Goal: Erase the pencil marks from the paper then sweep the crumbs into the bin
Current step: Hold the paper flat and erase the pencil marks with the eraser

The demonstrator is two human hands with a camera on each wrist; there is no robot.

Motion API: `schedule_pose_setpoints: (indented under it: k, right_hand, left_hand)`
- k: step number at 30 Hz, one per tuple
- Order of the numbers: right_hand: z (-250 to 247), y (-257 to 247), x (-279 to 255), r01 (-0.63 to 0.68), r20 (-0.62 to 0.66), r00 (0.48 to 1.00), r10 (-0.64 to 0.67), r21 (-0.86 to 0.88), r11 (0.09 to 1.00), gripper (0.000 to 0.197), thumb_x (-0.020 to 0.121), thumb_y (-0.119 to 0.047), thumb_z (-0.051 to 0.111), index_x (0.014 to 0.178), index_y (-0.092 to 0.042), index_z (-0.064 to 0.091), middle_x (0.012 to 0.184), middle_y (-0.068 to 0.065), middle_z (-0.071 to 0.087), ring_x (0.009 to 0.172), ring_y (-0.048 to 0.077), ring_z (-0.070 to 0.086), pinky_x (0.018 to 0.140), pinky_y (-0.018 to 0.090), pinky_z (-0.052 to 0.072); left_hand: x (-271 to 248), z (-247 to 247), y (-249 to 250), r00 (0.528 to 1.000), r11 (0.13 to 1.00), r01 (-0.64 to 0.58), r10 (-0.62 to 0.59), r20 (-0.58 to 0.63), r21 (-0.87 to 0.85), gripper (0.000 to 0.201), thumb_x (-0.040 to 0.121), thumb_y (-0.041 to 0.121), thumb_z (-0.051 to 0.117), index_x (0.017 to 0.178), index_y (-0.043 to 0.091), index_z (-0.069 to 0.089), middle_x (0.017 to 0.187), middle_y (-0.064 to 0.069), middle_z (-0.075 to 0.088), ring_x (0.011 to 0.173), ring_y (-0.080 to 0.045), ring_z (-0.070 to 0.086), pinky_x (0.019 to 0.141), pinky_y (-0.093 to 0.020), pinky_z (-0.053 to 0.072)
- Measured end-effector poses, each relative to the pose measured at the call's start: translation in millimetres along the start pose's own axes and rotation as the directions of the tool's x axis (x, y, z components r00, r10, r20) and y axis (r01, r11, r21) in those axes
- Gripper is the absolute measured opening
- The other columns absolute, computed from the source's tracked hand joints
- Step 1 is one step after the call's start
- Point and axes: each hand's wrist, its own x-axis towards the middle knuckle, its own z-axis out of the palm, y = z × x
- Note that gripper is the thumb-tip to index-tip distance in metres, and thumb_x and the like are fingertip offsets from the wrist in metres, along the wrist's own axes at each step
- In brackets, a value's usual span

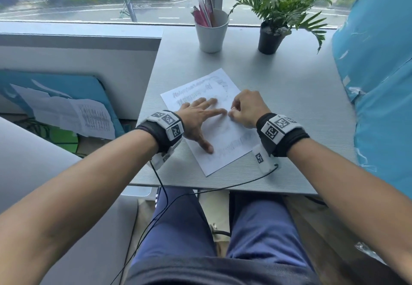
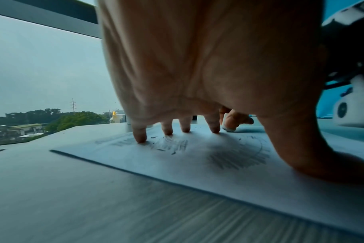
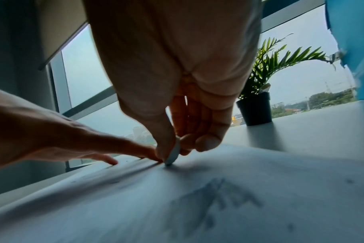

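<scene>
pinning paper (image 1: 223, 142) to grey desk (image 1: 289, 106), left hand (image 1: 196, 117) splayed; right hand (image 1: 247, 108) pinches eraser (image 3: 174, 154).

The head view looks down and forward over the worktop (image 1: 278, 88) toward the window. Both wrist views sit low, close above the paper (image 2: 177, 164), facing the window; all share the paper.

The person is wearing black wristbands (image 1: 162, 134) carrying white camera blocks (image 1: 265, 156) with black square-code tags (image 1: 273, 131). Thin black cables (image 1: 163, 197) are trailing down over blue trousers (image 1: 178, 224). The forearms are showing bare.
</scene>
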Motion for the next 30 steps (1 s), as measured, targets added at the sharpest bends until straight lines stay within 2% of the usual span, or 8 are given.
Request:
schedule_pose_setpoints:
  k: [5,9,14,17,21,24,27,30]
  right_hand:
    - [7,-13,-21,0.109,0.185,0.977,-0.105,-0.012,0.994,0.017,0.078,-0.027,0.074,0.082,-0.011,0.077,0.087,0.005,0.068,0.078,0.018,0.062,0.07,0.03,0.053]
    - [-7,-5,-2,-0.039,0.019,0.999,0.038,0.042,0.998,0.016,0.078,-0.022,0.072,0.076,-0.007,0.077,0.076,0.006,0.072,0.073,0.018,0.066,0.069,0.03,0.057]
    - [6,-30,-29,0.119,0.221,0.968,-0.115,-0.002,0.993,0.013,0.077,-0.023,0.073,0.074,-0.011,0.076,0.067,-0.003,0.064,0.059,0.01,0.057,0.059,0.024,0.048]
    - [-15,-9,-2,-0.015,0.087,0.996,0.014,0.005,1.0,0.016,0.076,-0.028,0.076,0.074,-0.012,0.077,0.073,0.001,0.071,0.069,0.014,0.063,0.069,0.025,0.053]
    - [5,-27,-22,0.061,0.134,0.989,-0.055,-0.038,0.997,0.027,0.077,-0.019,0.068,0.051,-0.018,0.058,0.055,-0.004,0.053,0.052,0.012,0.049,0.05,0.022,0.038]
    - [2,-27,-31,0.132,0.247,0.961,-0.121,-0.025,0.991,0.015,0.076,-0.023,0.072,0.067,-0.011,0.074,0.065,0.0,0.067,0.062,0.016,0.061,0.06,0.026,0.05]
    - [-20,-2,-1,-0.018,0.075,0.997,0.019,-0.006,1.0,0.022,0.075,-0.033,0.078,0.078,-0.011,0.078,0.077,0.002,0.074,0.075,0.016,0.067,0.078,0.025,0.052]
    - [-5,-10,-8,-0.008,0.072,0.997,0.008,-0.001,1.0,0.018,0.075,-0.028,0.075,0.072,-0.01,0.076,0.07,0.001,0.068,0.067,0.017,0.063,0.068,0.028,0.052]
  left_hand:
    - [5,-4,4,0.996,0.999,0.032,-0.034,0.078,0.033,0.133,0.054,0.071,0.083,0.155,0.049,0.0,0.165,0.008,-0.022,0.152,-0.023,-0.02,0.116,-0.07,0.002]
    - [5,-5,8,0.995,0.998,0.055,-0.056,0.083,0.018,0.133,0.054,0.07,0.084,0.155,0.05,-0.001,0.164,0.008,-0.023,0.152,-0.024,-0.02,0.113,-0.075,0.004]
    - [5,-6,10,0.992,0.998,0.06,-0.064,0.107,0.032,0.138,0.054,0.071,0.084,0.157,0.042,-0.005,0.163,0.008,-0.028,0.151,-0.024,-0.022,0.112,-0.076,0.006]
    - [5,-4,8,0.994,0.998,0.062,-0.062,0.095,-0.004,0.135,0.054,0.069,0.086,0.155,0.048,-0.001,0.164,0.009,-0.024,0.151,-0.023,-0.021,0.111,-0.077,0.005]
    - [5,-3,9,0.992,0.998,0.063,-0.065,0.112,0.013,0.138,0.054,0.071,0.084,0.156,0.045,-0.006,0.162,0.009,-0.028,0.15,-0.023,-0.024,0.111,-0.077,0.005]
    - [5,-3,8,0.992,0.998,0.056,-0.057,0.111,0.013,0.138,0.053,0.071,0.084,0.155,0.048,-0.007,0.162,0.009,-0.029,0.15,-0.023,-0.025,0.111,-0.077,0.003]
    - [6,-2,9,0.994,0.998,0.059,-0.058,0.098,-0.006,0.138,0.052,0.07,0.086,0.154,0.051,-0.004,0.163,0.008,-0.026,0.15,-0.024,-0.023,0.109,-0.078,0.001]
    - [6,-1,10,0.992,0.997,0.076,-0.077,0.104,0.013,0.141,0.05,0.072,0.085,0.155,0.048,-0.006,0.163,0.008,-0.027,0.15,-0.025,-0.024,0.109,-0.079,0.003]
